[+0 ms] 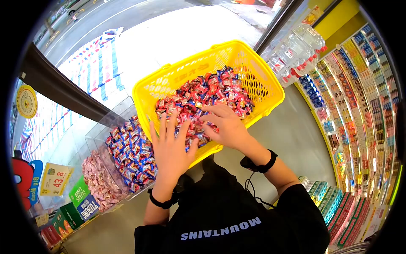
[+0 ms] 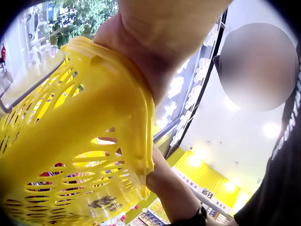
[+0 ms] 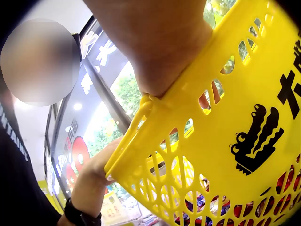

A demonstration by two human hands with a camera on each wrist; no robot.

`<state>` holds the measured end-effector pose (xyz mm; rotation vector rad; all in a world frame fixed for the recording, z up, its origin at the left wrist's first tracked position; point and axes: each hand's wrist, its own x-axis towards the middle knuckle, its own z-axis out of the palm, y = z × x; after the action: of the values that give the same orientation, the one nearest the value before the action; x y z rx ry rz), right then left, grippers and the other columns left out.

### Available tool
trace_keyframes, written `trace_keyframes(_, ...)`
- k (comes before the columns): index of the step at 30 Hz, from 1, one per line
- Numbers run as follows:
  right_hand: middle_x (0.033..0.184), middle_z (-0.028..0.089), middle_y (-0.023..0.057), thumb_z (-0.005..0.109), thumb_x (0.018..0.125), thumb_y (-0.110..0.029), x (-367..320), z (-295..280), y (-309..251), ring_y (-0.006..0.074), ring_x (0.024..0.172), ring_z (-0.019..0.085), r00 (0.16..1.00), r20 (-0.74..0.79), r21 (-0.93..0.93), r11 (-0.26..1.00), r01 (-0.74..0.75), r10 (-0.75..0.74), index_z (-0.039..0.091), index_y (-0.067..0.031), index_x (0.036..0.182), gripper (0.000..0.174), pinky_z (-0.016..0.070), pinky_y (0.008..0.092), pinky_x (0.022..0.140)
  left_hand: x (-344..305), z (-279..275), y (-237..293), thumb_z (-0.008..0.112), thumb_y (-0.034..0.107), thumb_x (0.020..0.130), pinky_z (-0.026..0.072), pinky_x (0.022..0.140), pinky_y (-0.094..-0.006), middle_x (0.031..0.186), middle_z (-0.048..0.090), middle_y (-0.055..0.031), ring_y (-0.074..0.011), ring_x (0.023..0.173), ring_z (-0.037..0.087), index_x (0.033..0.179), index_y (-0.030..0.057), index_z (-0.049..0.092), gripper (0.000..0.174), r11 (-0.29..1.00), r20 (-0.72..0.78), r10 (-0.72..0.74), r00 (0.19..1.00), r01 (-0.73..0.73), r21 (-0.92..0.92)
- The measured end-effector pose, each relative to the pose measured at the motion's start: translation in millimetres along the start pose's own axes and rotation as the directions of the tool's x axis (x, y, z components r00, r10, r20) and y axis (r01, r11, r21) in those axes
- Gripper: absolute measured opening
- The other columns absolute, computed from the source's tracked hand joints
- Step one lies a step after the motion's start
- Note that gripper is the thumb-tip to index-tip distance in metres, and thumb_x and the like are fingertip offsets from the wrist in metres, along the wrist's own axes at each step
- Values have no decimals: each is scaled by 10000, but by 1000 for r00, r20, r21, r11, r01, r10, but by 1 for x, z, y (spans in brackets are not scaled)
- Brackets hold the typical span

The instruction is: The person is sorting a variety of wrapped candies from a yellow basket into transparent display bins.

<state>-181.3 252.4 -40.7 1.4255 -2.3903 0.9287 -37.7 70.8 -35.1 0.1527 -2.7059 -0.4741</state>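
A yellow plastic basket (image 1: 237, 47) with slotted walls holds a heap of small candies (image 1: 207, 89) in red and blue wrappers. My left hand (image 1: 172, 146) reaches over the basket's near left rim, its fingers spread over the candies. To its right, my right hand (image 1: 228, 126) is over the near side of the heap with slightly bent fingers, fingertips right at the wrappers. In the left wrist view, the basket wall (image 2: 80, 122) hides my left fingers. A black crocodile print marks the basket wall (image 3: 211, 141) in the right wrist view, where my right fingers are hidden too.
Left of the basket, a clear bin holds blue-and-red wrapped candies (image 1: 133, 156), beside pink wrapped candies (image 1: 101, 178). A yellow price sign (image 1: 55, 179) stands farther left. Large water bottles (image 1: 296, 51) are at the back right, and stocked shelves (image 1: 355, 106) curve along the right side.
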Motion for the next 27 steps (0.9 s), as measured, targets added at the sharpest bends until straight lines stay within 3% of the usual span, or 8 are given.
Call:
trace_keyframes(6, 1205, 763, 125, 817, 892, -191, 36, -55, 28, 350, 1113, 720, 982, 76, 71, 983, 167, -172, 799, -96, 1030, 169, 565, 485, 1001, 0, -1, 4, 816, 341, 898, 171, 1330, -652, 1661, 498, -155, -408, 1594, 382, 1432, 175, 698, 572, 998, -12, -48, 999, 49, 36)
trace_keyframes(9, 1190, 771, 140, 757, 927, -236, 74, -80, 50, 362, 1080, 739, 943, 236, 21, 971, 236, -235, 809, -90, 1020, 181, 578, 481, 983, 0, -2, 7, 817, 339, 898, 175, 1333, -641, 1653, 500, -162, -408, 1596, 378, 1441, 182, 690, 580, 998, -15, -60, 998, 61, 30)
trace_keyframes(13, 1183, 763, 150, 742, 918, -234, 110, -55, 118, 384, 1118, 722, 744, 667, -255, 947, 193, 28, 819, -124, 1015, 165, 579, 512, 979, 1, -3, 6, 824, 334, 895, 190, 1328, -642, 1646, 503, -166, -413, 1594, 379, 1441, 177, 686, 585, 996, -26, -80, 996, 81, 34)
trace_keyframes(17, 1129, 756, 153, 795, 847, -310, 116, -16, 178, 386, 1080, 724, 474, 824, -479, 826, 296, 308, 848, -170, 1005, 217, 589, 514, 950, 0, -3, 4, 829, 334, 895, 212, 1317, -655, 1642, 504, -170, -422, 1590, 384, 1428, 170, 692, 575, 998, -34, -63, 997, 64, 11)
trace_keyframes(20, 1105, 754, 149, 829, 798, -343, 103, 7, 230, 372, 1110, 718, 417, 899, -289, 898, 333, 135, 866, -186, 1033, 285, 592, 515, 940, -2, -2, 0, 830, 340, 899, 224, 1306, -670, 1629, 515, -170, -427, 1574, 401, 1403, 154, 707, 551, 999, -49, -52, 997, 51, -10)
trace_keyframes(23, 1071, 813, 98, 835, 776, -373, 106, 12, 222, 380, 1069, 749, 460, 877, -310, 895, 320, 140, 854, -183, 1013, 304, 617, 543, 879, 1, -3, 1, 826, 341, 903, 217, 1309, -668, 1622, 519, -170, -423, 1567, 408, 1389, 153, 715, 533, 998, -57, -53, 997, 51, -30)
trace_keyframes(24, 1057, 804, 107, 851, 774, -342, 113, 11, 213, 359, 1123, 735, 367, 902, -335, 906, 260, 228, 853, -164, 1023, 307, 612, 536, 883, 0, -3, 1, 825, 341, 904, 215, 1310, -667, 1620, 519, -169, -422, 1565, 410, 1385, 153, 718, 526, 998, -62, -51, 997, 49, -42)
trace_keyframes(27, 975, 795, 125, 848, 784, -299, 101, 9, 203, 342, 1044, 755, 548, 820, -467, 747, 474, 165, 849, -125, 960, 247, 613, 511, 843, -1, -2, -1, 821, 342, 909, 208, 1314, -665, 1621, 519, -167, -421, 1561, 413, 1375, 157, 724, 511, 998, -72, -34, 997, 31, -55)
